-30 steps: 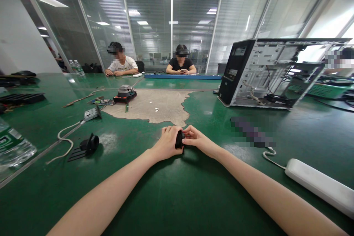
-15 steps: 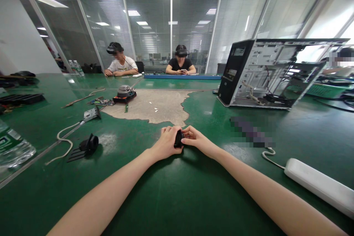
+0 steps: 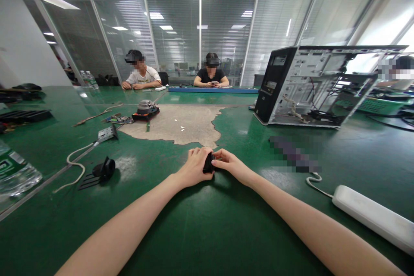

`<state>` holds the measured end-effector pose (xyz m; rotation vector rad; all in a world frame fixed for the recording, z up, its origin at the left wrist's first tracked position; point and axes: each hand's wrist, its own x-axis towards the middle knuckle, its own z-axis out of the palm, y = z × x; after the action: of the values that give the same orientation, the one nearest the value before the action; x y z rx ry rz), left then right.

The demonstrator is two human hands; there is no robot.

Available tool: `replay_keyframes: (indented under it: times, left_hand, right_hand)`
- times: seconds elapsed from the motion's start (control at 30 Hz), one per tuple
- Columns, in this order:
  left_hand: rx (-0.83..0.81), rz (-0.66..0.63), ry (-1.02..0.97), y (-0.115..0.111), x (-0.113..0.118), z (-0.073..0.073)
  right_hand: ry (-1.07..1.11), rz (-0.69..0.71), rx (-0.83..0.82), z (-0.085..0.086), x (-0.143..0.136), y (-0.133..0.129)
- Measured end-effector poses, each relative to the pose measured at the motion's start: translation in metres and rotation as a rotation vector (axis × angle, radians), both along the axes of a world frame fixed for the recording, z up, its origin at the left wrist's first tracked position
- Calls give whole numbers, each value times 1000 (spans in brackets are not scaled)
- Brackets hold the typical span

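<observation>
One green counter (image 3: pixel 200 228) carries the items. A computer case with an open side (image 3: pixel 300 86) stands toward the far right corner. A white oblong housing (image 3: pixel 371 215) lies nearer the person, toward the right edge. A black slotted part (image 3: pixel 101 170) lies toward the left edge. The left hand (image 3: pixel 196 167) is curled around the left side of a small black part (image 3: pixel 207 164), well short of the far edge; the right hand (image 3: pixel 229 163) pinches its right side between thumb and fingertips. The small black part sits between the hands and touches both; neither is nearer. Its visible face runs longest toward and away from the far edge; fingers hide the full long axis. Contact with the counter cannot be confirmed.
</observation>
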<state>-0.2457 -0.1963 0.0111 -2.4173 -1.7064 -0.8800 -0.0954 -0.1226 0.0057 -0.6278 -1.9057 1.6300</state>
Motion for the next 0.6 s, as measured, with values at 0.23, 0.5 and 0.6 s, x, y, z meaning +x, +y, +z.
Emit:
replay_keyframes:
  times: [0.23, 0.5, 0.6]
  left_hand:
    - [-17, -7, -9, 0, -1, 0]
    - [-2, 2, -9, 1, 0, 0]
    - [13, 16, -6, 0, 1, -1]
  right_hand:
    - [85, 5, -58, 2, 4, 4]
    - [30, -34, -106, 0, 7, 12]
    - [34, -23, -105, -2, -1, 6]
